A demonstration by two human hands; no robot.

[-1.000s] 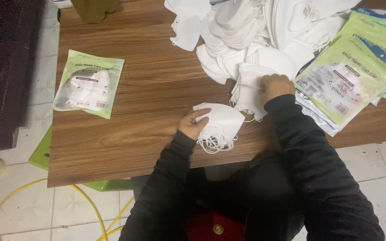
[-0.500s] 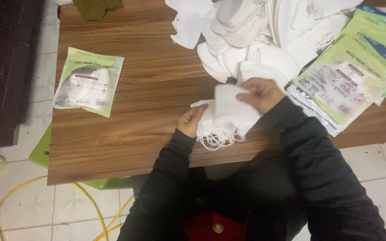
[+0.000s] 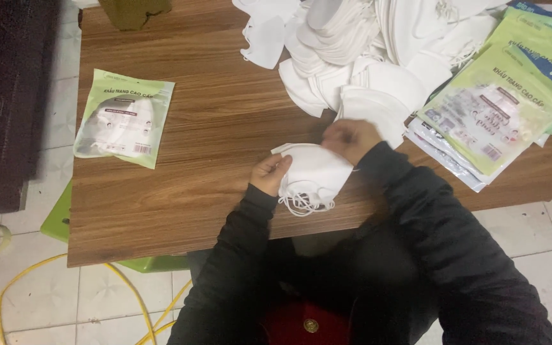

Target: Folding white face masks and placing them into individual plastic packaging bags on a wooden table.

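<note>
White masks fill your hands right now: you hold a small stack of masks (image 3: pixel 311 172) at the near edge of the wooden table (image 3: pixel 225 128), with its thin ear loops hanging down at the front. Your left hand (image 3: pixel 269 174) grips the left end of the stack, thumb on top and fingers curled shut around it. Your right hand (image 3: pixel 351 139) rests on the far right corner of the stack, fingers bent down onto it; you cannot tell from here if it pinches the stack or just presses on it. A second ago your right hand was farther out, on the big pile of masks (image 3: pixel 365 57), and only your left hand was on the stack. Half a second ago your right hand had come over with one more mask. Now that mask lies flat on top of the stack, and your right hand has pulled in closer to you. The big pile sits just behind your hands, close to the stack. On your right lies a heap of green packets (image 3: pixel 499 108), partly under the pile. One green packet (image 3: pixel 124 118) with a mask inside lies alone on the left side of the table, well apart from your hands, and it has not moved.
</note>
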